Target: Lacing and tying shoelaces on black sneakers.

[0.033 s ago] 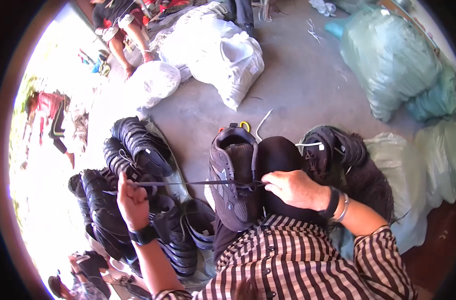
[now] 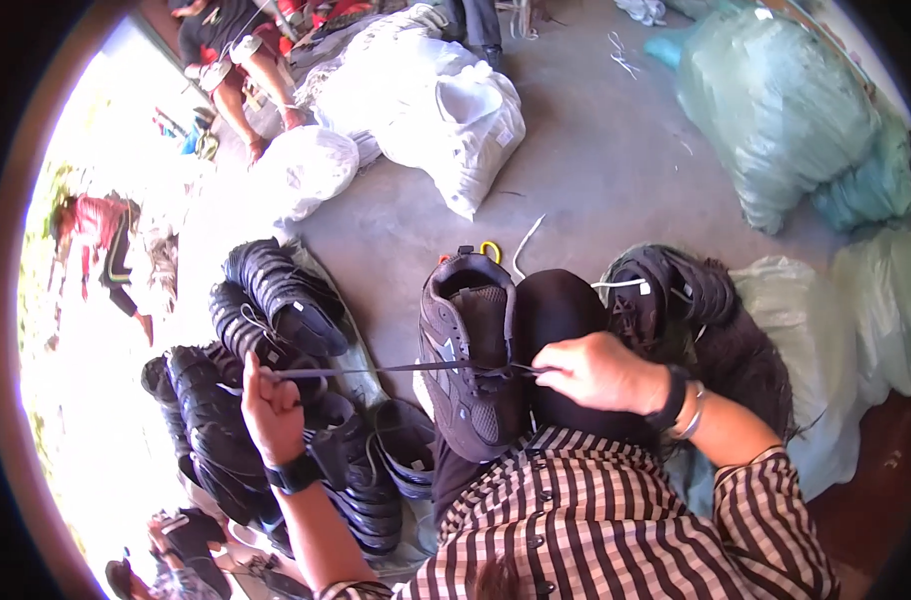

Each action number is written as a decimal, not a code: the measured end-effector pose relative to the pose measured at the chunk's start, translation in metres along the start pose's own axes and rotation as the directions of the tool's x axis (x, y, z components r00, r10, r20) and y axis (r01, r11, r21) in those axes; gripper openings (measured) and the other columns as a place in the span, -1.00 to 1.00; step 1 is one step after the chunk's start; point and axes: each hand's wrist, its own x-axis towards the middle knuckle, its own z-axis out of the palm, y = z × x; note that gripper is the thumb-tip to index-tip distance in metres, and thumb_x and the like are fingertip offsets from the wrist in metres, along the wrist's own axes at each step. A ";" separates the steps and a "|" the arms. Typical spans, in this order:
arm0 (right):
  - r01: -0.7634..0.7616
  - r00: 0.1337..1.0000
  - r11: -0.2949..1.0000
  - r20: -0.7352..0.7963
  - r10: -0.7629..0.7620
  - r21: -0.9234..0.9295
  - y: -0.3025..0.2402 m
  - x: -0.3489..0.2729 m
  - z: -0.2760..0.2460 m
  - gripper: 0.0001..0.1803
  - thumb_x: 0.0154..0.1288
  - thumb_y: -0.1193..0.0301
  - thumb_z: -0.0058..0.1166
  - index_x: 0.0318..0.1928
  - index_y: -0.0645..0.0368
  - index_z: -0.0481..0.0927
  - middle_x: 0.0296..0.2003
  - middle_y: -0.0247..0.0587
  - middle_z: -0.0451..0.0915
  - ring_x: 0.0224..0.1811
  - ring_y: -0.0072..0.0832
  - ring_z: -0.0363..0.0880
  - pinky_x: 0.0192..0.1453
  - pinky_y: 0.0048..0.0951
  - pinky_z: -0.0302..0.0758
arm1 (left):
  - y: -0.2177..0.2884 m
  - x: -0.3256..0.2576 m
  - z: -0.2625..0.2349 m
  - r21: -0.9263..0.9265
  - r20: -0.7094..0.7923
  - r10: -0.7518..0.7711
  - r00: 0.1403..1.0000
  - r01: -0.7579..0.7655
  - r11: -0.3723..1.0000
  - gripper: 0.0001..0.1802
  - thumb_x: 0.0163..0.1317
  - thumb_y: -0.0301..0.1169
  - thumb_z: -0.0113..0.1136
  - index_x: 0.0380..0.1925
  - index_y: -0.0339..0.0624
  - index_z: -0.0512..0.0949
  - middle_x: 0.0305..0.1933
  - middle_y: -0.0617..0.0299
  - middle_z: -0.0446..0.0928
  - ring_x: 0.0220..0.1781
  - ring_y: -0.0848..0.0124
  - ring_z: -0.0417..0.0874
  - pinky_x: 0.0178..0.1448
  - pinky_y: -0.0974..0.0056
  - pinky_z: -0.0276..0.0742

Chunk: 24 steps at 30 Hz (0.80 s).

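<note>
A dark grey sneaker (image 2: 487, 415) rests on my lap by my black-clad knee, its opening facing away from me. Its dark flat shoelace (image 2: 396, 368) is stretched sideways across the shoe. My left hand (image 2: 274, 408), well to the left of the shoe, is closed on one lace end, with the index finger extended along it. Close by the shoe's right side, my right hand (image 2: 601, 372) pinches the other part of the lace. Where the two lace parts meet on the tongue, a small crossing or knot shows. A yellow loop (image 2: 491, 250) sticks out past the heel.
Stacked black shoes (image 2: 211, 420) stand at my left, with more nested shoes (image 2: 361, 490) nearer me. Other dark shoes (image 2: 666, 285) lie right of my knee. White sacks (image 2: 456, 120) and big greenish bags (image 2: 776, 110) sit on the floor. Several people are further off.
My right hand has shifted slightly right, away from the shoe, and more lace shows beside it. My left hand also sits slightly further right. Both keep hold of the lace.
</note>
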 end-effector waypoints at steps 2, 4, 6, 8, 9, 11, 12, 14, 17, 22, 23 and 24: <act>-0.229 0.966 0.926 -0.047 0.254 0.300 0.008 0.001 -0.033 -0.89 0.25 0.45 0.10 -0.34 0.24 0.59 -0.50 -0.30 0.59 -0.53 -0.51 0.53 -0.42 -0.54 0.45 | -0.001 0.003 -0.009 -0.013 -0.002 -0.028 1.000 0.028 1.000 -0.85 0.41 -0.36 -0.06 -0.24 -0.13 0.50 -0.65 0.49 0.08 -0.69 0.63 -0.05 -0.60 0.46 -0.06; -0.415 0.880 0.771 -0.001 0.475 0.483 0.026 -0.006 -0.058 -0.88 0.25 0.45 0.11 -0.36 0.25 0.60 -0.54 -0.37 0.57 -0.55 -0.68 0.48 -0.45 -0.63 0.41 | -0.002 0.000 -0.007 -0.015 -0.109 -0.047 0.993 0.045 0.999 -0.80 0.40 -0.38 -0.06 -0.09 -0.16 0.51 -0.63 0.47 0.09 -0.68 0.62 -0.04 -0.60 0.46 -0.05; -0.446 0.885 0.781 0.082 0.459 0.438 0.035 -0.014 -0.053 -0.87 0.26 0.44 0.09 -0.34 0.26 0.61 -0.56 -0.37 0.55 -0.62 -0.71 0.45 -0.52 -0.63 0.40 | -0.004 0.003 -0.008 -0.015 -0.108 -0.045 0.993 0.043 0.999 -0.80 0.40 -0.40 -0.05 -0.07 -0.17 0.49 -0.64 0.48 0.09 -0.69 0.63 -0.03 -0.60 0.46 -0.05; -0.499 0.849 0.774 0.042 0.527 0.389 0.017 -0.009 -0.043 -0.86 0.27 0.44 0.08 -0.30 0.27 0.61 -0.58 -0.32 0.54 -0.70 -0.67 0.42 -0.61 -0.57 0.39 | -0.003 0.005 -0.017 0.202 0.054 0.016 0.998 -0.027 0.979 -0.74 0.40 -0.41 -0.05 0.04 -0.19 0.44 -0.59 0.46 0.20 -0.66 0.67 0.04 -0.60 0.48 -0.03; -0.390 0.888 0.841 -0.088 0.451 0.376 0.019 -0.010 -0.037 -0.86 0.26 0.43 0.09 -0.28 0.27 0.61 -0.59 -0.30 0.54 -0.72 -0.65 0.42 -0.63 -0.55 0.39 | -0.008 0.004 -0.007 0.376 -0.013 0.047 0.999 -0.039 0.926 -0.73 0.40 -0.39 -0.06 0.02 -0.20 0.47 -0.47 0.39 0.36 -0.60 0.69 0.19 -0.58 0.52 0.08; -0.329 0.884 0.918 -0.271 0.382 0.220 0.009 0.003 -0.037 -0.84 0.26 0.41 0.10 -0.30 0.29 0.60 -0.58 -0.15 0.56 -0.62 -0.50 0.53 -0.51 -0.48 0.42 | -0.023 -0.008 0.024 0.812 -0.075 0.115 0.991 -0.006 0.583 -0.73 0.40 -0.35 -0.07 -0.03 -0.20 0.51 -0.34 0.32 0.44 -0.53 0.68 0.32 -0.53 0.56 0.21; -0.255 0.913 0.938 -0.260 0.314 0.235 0.001 0.009 -0.033 -0.84 0.26 0.41 0.11 -0.32 0.29 0.60 -0.56 -0.13 0.56 -0.60 -0.47 0.54 -0.48 -0.47 0.43 | -0.034 -0.008 0.006 0.923 0.095 0.191 0.977 -0.158 0.350 -0.73 0.40 -0.31 -0.08 -0.08 -0.18 0.55 -0.25 0.30 0.46 -0.46 0.66 0.40 -0.51 0.57 0.27; -0.207 0.957 0.928 -0.133 0.258 0.311 -0.012 0.017 -0.020 -0.82 0.25 0.39 0.12 -0.36 0.28 0.60 -0.53 -0.12 0.58 -0.55 -0.35 0.57 -0.42 -0.44 0.45 | -0.049 -0.026 0.026 0.827 0.158 0.036 0.987 -0.152 0.541 -0.72 0.40 -0.28 -0.10 -0.13 -0.18 0.55 -0.39 0.36 0.43 -0.58 0.67 0.31 -0.57 0.54 0.18; 0.091 0.969 0.991 -0.221 -0.111 -0.099 -0.029 0.029 -0.002 -0.90 0.19 0.39 0.14 -0.37 0.16 0.60 -0.49 -0.23 0.56 -0.45 -0.31 0.59 -0.40 -0.40 0.52 | -0.052 -0.062 0.074 0.631 0.160 -0.336 0.928 0.166 0.758 -0.79 0.37 -0.31 -0.04 -0.21 -0.19 0.53 -0.57 0.46 0.32 -0.67 0.70 0.17 -0.61 0.53 0.07; 0.082 0.976 0.986 -0.188 -0.108 -0.142 -0.021 0.034 -0.014 -0.85 0.23 0.37 0.09 -0.36 0.19 0.58 -0.57 -0.21 0.56 -0.57 -0.38 0.59 -0.45 -0.44 0.52 | -0.062 -0.084 0.094 0.816 0.184 -0.608 0.773 0.225 0.533 -0.77 0.37 -0.28 -0.02 -0.32 -0.22 0.48 -0.66 0.45 0.28 -0.69 0.66 0.20 -0.59 0.52 0.12; 0.081 0.976 0.986 -0.189 -0.108 -0.144 -0.023 0.032 -0.015 -0.85 0.23 0.37 0.09 -0.36 0.19 0.58 -0.57 -0.21 0.56 -0.57 -0.38 0.59 -0.45 -0.44 0.52 | -0.061 -0.082 0.088 0.857 0.219 -0.615 0.758 0.152 0.492 -0.74 0.38 -0.25 -0.02 -0.34 -0.22 0.48 -0.66 0.44 0.30 -0.68 0.65 0.25 -0.57 0.53 0.17; -0.193 0.978 0.967 0.114 0.175 0.169 -0.033 0.034 -0.021 -0.83 0.25 0.37 0.07 -0.37 0.23 0.59 -0.59 -0.18 0.57 -0.61 -0.39 0.59 -0.45 -0.43 0.52 | -0.061 -0.081 0.084 0.856 0.221 -0.614 0.758 0.151 0.495 -0.74 0.38 -0.25 -0.02 -0.34 -0.22 0.48 -0.66 0.44 0.30 -0.68 0.65 0.25 -0.57 0.53 0.17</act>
